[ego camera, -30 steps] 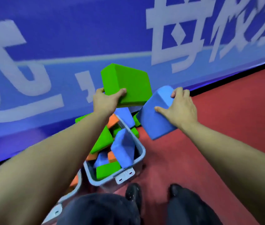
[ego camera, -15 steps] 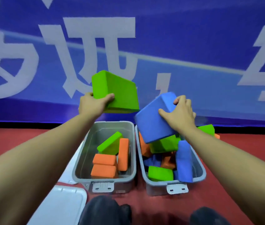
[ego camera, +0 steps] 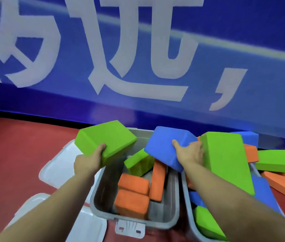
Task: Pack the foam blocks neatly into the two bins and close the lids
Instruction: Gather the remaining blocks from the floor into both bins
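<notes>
Two white lids lie on the red floor at far left, beside the left bin. The left hand grips a green block over that bin's left wall, thumb on top, fingers curled beneath. Inside lie orange blocks and a tilted green one. The right hand clasps a blue block above the shared walls. The right bin is heaped, with blocks spilling past its far rim. Risk: blocks dropped askew would probably stand proud and stop a lid seating. The blue banner carries large white Chinese characters; "远" and a comma are legible.
</notes>
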